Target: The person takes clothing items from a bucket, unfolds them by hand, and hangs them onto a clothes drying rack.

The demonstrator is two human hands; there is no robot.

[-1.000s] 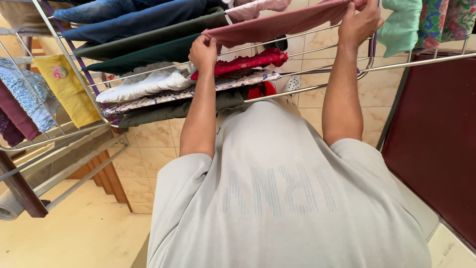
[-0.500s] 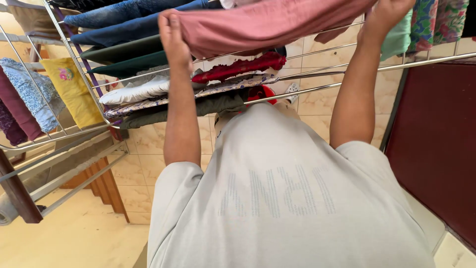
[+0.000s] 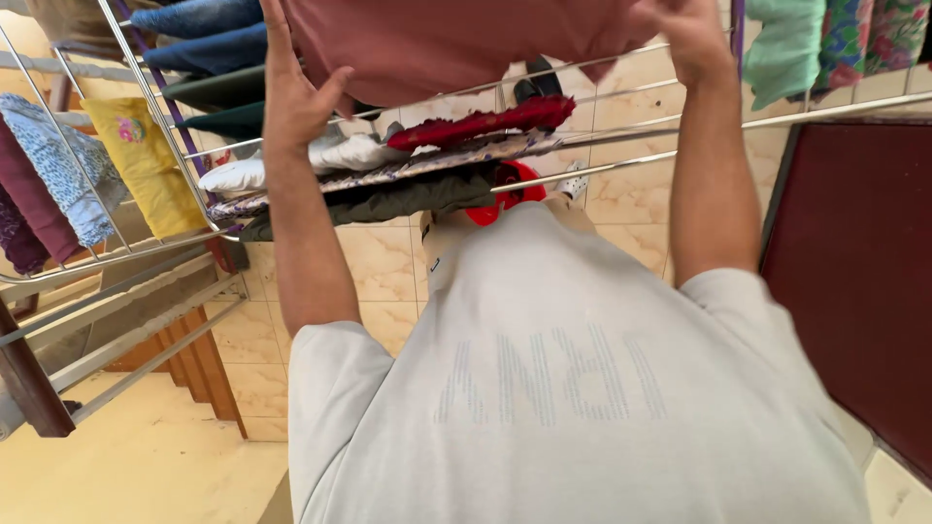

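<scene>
both hands, left hand (image 3: 291, 97) and right hand (image 3: 684, 34), grip the pink cloth (image 3: 456, 39); best held taut and level above the drying rack (image 3: 621, 124).

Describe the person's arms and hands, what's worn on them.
Both arms are bare from above the elbow down. Short, loose, light grey sleeves of a T-shirt cover the upper arms. The left hand and right hand wear no gloves; no watch or bracelet shows on the wrists.

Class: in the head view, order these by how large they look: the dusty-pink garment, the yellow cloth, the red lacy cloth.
1. dusty-pink garment, partly cut off
2. yellow cloth
3. red lacy cloth
The last two look close; distance from camera makes that order unsure.
</scene>
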